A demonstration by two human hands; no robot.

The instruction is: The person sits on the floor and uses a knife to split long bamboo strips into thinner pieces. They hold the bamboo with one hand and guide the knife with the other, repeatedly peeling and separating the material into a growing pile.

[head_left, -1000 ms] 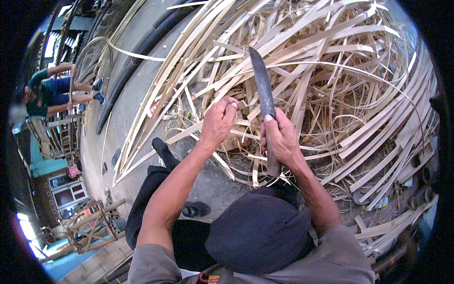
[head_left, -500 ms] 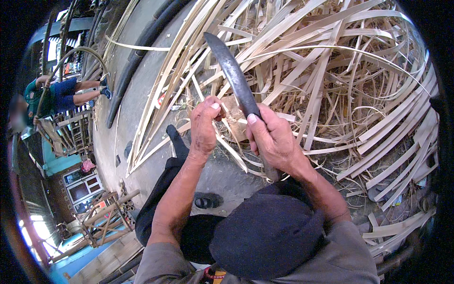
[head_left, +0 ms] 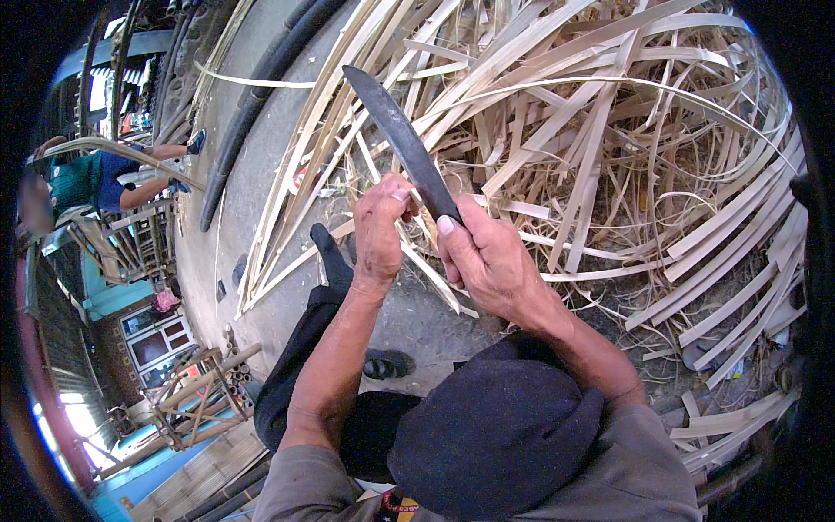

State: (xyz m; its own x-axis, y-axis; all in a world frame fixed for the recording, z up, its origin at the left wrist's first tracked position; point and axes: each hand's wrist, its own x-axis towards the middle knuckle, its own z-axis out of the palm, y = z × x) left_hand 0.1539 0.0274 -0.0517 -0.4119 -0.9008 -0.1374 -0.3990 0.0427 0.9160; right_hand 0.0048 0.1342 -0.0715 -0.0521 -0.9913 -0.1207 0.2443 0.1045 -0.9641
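My right hand [head_left: 496, 261] is wrapped around the handle of a large dark machete [head_left: 391, 126]. Its broad, slightly curved blade slants up and to the left. Just left of the blade's lower part, my left hand [head_left: 379, 230] is closed, thumb and fingers pinched together. A pale bamboo strip [head_left: 432, 280] emerges beneath these fingers and slants down to the right; the grip itself is mostly hidden. The two hands are close together, with the blade's base between them.
A large tangle of bamboo strips and shavings [head_left: 600, 165] covers the ground ahead and right. Long strips [head_left: 291, 204] lie on the left, beside a black pipe [head_left: 233, 139]. Another person [head_left: 87, 183] handles a long strip at far left, near a bamboo frame [head_left: 196, 404].
The machete and my right hand have shifted left and slightly down, the blade now closer to my left hand. At far left, the other person's long strip has swung into a flatter position.
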